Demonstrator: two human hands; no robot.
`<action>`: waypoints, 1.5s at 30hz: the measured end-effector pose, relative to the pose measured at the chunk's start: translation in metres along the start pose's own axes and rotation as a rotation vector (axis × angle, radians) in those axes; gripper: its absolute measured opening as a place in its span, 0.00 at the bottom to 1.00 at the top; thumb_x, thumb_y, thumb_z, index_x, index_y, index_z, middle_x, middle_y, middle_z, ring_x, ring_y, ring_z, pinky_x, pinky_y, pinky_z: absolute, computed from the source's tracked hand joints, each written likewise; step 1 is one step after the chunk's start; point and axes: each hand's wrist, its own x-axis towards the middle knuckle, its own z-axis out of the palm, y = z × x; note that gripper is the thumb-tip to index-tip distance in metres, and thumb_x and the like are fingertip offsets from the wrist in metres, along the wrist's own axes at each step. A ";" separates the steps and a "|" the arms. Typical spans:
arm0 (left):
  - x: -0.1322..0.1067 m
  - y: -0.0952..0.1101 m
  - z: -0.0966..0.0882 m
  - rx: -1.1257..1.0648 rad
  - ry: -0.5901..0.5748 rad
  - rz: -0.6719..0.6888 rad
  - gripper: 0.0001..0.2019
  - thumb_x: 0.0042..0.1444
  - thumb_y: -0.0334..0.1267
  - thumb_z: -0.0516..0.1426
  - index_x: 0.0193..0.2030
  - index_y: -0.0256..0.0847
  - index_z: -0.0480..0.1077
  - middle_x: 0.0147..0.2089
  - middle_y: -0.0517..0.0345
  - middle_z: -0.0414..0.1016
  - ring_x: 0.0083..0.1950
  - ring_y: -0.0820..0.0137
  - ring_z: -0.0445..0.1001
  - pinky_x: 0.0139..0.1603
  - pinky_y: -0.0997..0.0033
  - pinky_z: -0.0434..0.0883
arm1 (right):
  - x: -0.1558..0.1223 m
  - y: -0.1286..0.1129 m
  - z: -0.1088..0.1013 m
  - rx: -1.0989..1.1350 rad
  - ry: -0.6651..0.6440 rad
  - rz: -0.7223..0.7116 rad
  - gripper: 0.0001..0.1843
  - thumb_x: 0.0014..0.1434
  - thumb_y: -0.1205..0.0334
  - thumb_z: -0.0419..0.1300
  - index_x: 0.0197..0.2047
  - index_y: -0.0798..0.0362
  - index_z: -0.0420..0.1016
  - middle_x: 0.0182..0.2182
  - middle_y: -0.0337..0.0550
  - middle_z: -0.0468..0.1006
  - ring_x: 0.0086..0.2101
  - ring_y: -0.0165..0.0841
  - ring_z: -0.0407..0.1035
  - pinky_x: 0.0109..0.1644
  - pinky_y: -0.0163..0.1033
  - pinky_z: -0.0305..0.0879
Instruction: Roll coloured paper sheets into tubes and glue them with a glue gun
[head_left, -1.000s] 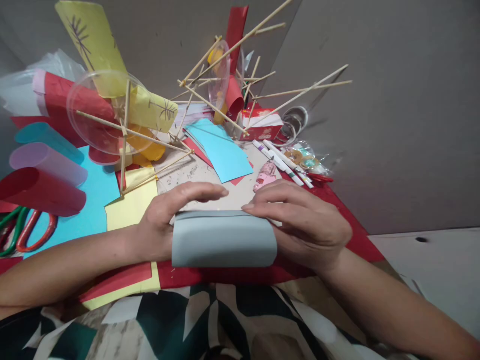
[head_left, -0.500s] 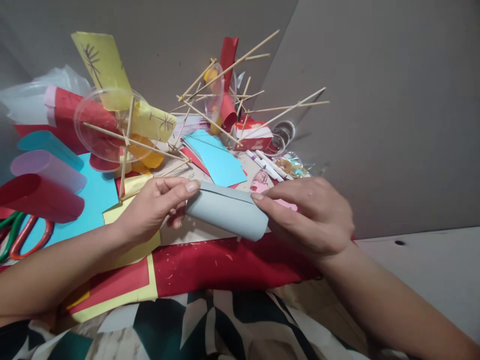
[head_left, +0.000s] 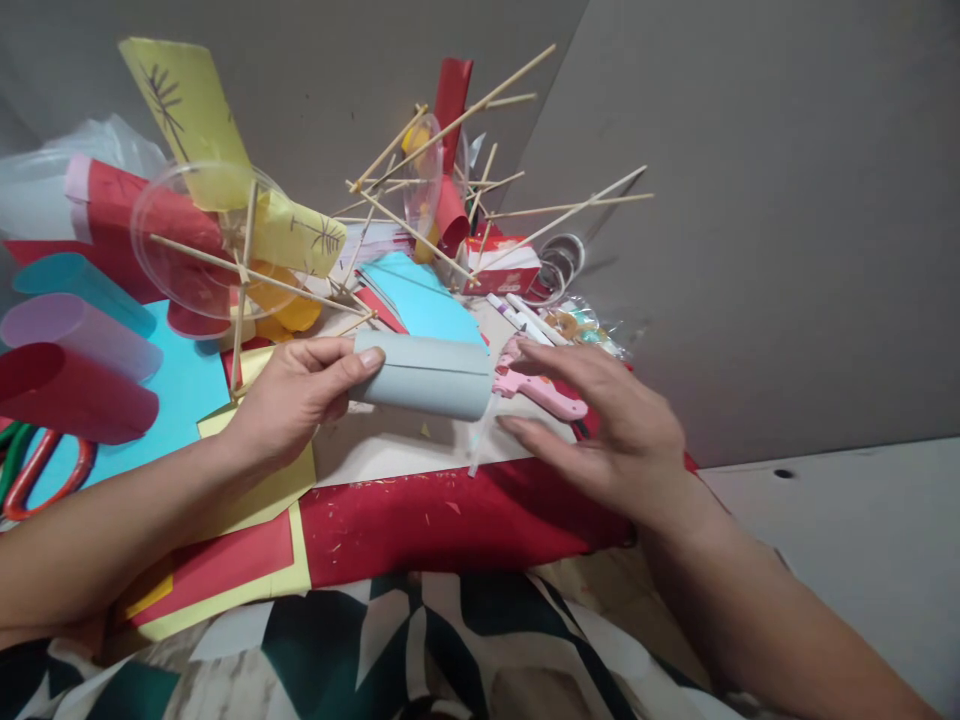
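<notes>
A grey-blue paper tube (head_left: 427, 385) with a seam along its side lies roughly level in front of me. My left hand (head_left: 311, 395) grips its left end, thumb on top near the seam. Just off the tube's right end is my right hand (head_left: 600, 425), thumb and fingers apart with nothing between them. Behind that hand, and partly covered by it, a pink glue gun (head_left: 544, 392) rests on the work surface. A clear glue stick (head_left: 484, 440) slants down from the gun's back end.
Red (head_left: 90, 395), purple and blue paper tubes lie at left, beside orange- and green-handled scissors (head_left: 56, 475). Wooden-stick frames with clear plastic discs (head_left: 176, 240) and yellow paper pieces stand behind. Blue paper (head_left: 427, 300), white markers (head_left: 525, 318) and a red box (head_left: 501, 265) sit at the back.
My right hand has let go of the tube's right end and opened. The tube has turned to nearly level, held by my left hand alone. The glue gun shows more now.
</notes>
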 end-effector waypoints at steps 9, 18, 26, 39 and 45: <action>-0.008 -0.006 0.006 0.064 0.069 0.211 0.14 0.55 0.48 0.67 0.28 0.39 0.79 0.21 0.63 0.62 0.23 0.78 0.55 0.21 0.77 0.53 | -0.007 -0.018 0.010 0.600 0.135 0.779 0.22 0.65 0.46 0.60 0.26 0.50 0.78 0.21 0.37 0.74 0.24 0.27 0.67 0.31 0.34 0.64; -0.023 -0.002 0.017 0.338 0.119 0.514 0.15 0.57 0.40 0.65 0.21 0.38 0.75 0.18 0.64 0.64 0.23 0.78 0.58 0.22 0.78 0.58 | 0.012 -0.042 0.027 0.807 -0.001 0.854 0.17 0.53 0.48 0.72 0.23 0.51 0.80 0.20 0.35 0.72 0.24 0.25 0.62 0.30 0.31 0.61; -0.023 -0.001 0.016 0.205 -0.051 0.288 0.07 0.51 0.40 0.69 0.34 0.40 0.83 0.25 0.60 0.76 0.26 0.75 0.68 0.27 0.78 0.67 | 0.003 -0.041 0.036 0.853 0.119 0.957 0.08 0.51 0.50 0.74 0.31 0.45 0.86 0.27 0.33 0.80 0.29 0.26 0.68 0.35 0.33 0.65; -0.010 0.021 0.000 0.146 -0.299 0.028 0.06 0.53 0.34 0.65 0.27 0.36 0.78 0.20 0.64 0.68 0.21 0.81 0.61 0.22 0.83 0.60 | 0.003 -0.015 0.002 0.597 0.060 0.943 0.27 0.58 0.35 0.62 0.27 0.50 0.83 0.21 0.41 0.78 0.24 0.30 0.69 0.31 0.37 0.67; -0.010 0.018 -0.001 0.236 -0.436 0.044 0.09 0.56 0.42 0.64 0.31 0.38 0.79 0.27 0.55 0.77 0.28 0.70 0.73 0.29 0.75 0.70 | 0.022 -0.019 -0.012 0.377 0.229 0.686 0.12 0.60 0.51 0.68 0.27 0.46 0.81 0.24 0.39 0.79 0.28 0.31 0.71 0.35 0.39 0.68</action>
